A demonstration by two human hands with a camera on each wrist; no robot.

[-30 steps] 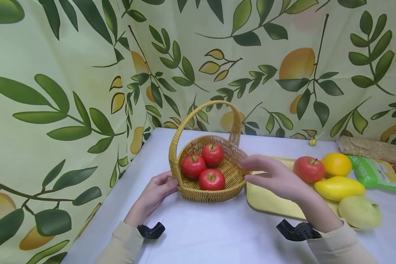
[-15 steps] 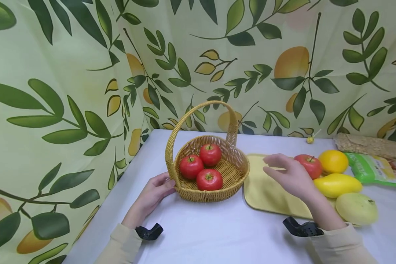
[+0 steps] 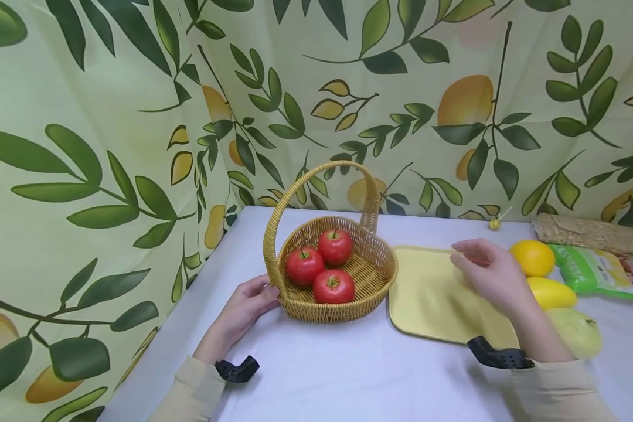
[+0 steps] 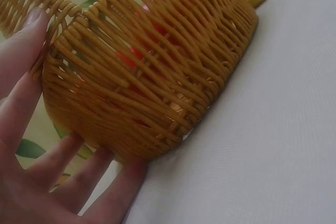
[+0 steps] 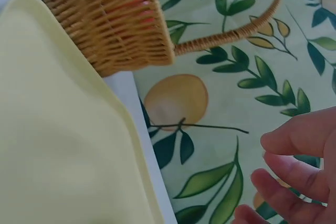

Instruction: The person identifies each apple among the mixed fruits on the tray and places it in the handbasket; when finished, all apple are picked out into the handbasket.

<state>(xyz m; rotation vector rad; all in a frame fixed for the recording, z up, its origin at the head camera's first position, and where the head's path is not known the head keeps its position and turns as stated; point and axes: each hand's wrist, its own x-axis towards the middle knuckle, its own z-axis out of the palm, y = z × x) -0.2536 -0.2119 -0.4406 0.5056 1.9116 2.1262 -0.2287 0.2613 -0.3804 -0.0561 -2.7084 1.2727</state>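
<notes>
A wicker basket (image 3: pixel 343 313) with a tall arched handle stands on the table, holding three red apples (image 3: pixel 334 286). My left hand (image 3: pixel 245 308) grips its left side. In the left wrist view the thumb (image 4: pixel 34 30) lies at the handle's base, and the other fingers touch the woven wall. My right hand (image 3: pixel 493 278) is over the yellow tray (image 3: pixel 427 293), its fingers loosely bent with nothing between them. Beyond that hand, at the tray's right end, are an orange (image 3: pixel 533 258), a yellow mango (image 3: pixel 554 293) and a pale green round fruit (image 3: pixel 577 331). Another red apple there is hidden in the head view.
Right of the fruit lies a green food packet (image 3: pixel 601 272), with a bag of grain-like bits (image 3: pixel 591 234) behind it. A small yellow object (image 3: pixel 494 224) sits near the table's back edge. Leaf-printed cloth (image 3: pixel 401 117) hangs behind and to the left of the white table (image 3: pixel 316 369).
My right hand has left the basket's right rim and moved right across the tray, now covering the apple there. My left hand stays on the basket.
</notes>
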